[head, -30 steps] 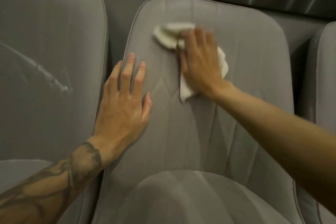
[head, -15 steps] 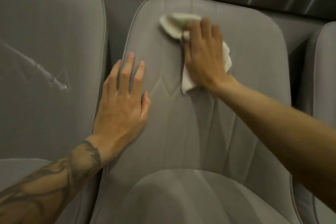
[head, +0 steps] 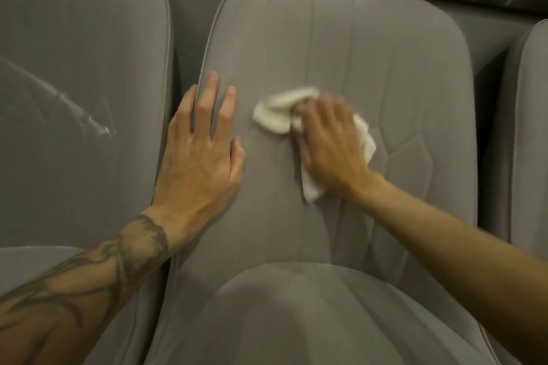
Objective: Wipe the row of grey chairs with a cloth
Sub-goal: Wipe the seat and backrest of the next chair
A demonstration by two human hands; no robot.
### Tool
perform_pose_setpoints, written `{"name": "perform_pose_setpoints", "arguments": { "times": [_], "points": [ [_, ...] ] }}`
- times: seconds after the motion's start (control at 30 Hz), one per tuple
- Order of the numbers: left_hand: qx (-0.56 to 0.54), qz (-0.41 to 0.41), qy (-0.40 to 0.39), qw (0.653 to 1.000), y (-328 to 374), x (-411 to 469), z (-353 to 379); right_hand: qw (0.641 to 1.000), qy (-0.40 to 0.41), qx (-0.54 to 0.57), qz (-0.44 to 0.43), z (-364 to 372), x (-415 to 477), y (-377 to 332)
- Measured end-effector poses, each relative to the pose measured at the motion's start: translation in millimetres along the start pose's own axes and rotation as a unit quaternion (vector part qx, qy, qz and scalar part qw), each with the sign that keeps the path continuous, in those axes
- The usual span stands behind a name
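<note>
since half a second ago the cloth (head: 278, 111) has come down from the top of the backrest to the middle of the frame, and the right hand (head: 329, 145) has come with it. the left hand (head: 201, 157) has stayed where it was.

the cloth, white and bunched, lies against the backrest of the middle chair (head: 370, 53). part of it shows above the fingers and part below the palm. the right hand presses it flat to the fabric with fingers extended and blurred by motion; no curled hold is to be seen. the left hand rests open-palmed on the left edge of the same backrest, fingers straight, holding nothing.

the seat cushion (head: 296, 314) at the bottom of the frame is untouched at this moment. the left chair (head: 83, 38) carries a pale streak (head: 86, 118); whether that chair was wiped cannot be told. the right chair (head: 530, 127) shows only as a sliver at the right edge.

judgement: one backrest is under way; its seat and the right chair appear outstanding.
</note>
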State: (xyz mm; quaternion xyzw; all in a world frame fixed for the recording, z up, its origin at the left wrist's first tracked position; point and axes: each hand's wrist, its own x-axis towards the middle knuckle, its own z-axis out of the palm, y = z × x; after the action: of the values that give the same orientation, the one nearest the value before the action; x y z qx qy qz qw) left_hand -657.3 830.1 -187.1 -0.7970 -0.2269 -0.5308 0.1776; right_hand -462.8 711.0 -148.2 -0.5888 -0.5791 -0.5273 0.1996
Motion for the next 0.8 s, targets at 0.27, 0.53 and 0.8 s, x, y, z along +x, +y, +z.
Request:
{"name": "perform_pose_setpoints", "arguments": {
  "times": [0.27, 0.53, 0.8],
  "points": [
    [0.001, -0.001, 0.000, 1.000, -1, 1, -1, 0.983, -0.101, 0.099, -0.117, 14, -93, -52],
    [-0.005, 0.001, -0.005, 1.000, 0, 1, -2, 0.999, 0.010, 0.047, 0.004, 10, -18, -8],
    [-0.007, -0.003, 0.001, 1.000, -1, 2, -2, 0.957, -0.166, 0.086, -0.220, 6, -101, -52]
  ]
}}
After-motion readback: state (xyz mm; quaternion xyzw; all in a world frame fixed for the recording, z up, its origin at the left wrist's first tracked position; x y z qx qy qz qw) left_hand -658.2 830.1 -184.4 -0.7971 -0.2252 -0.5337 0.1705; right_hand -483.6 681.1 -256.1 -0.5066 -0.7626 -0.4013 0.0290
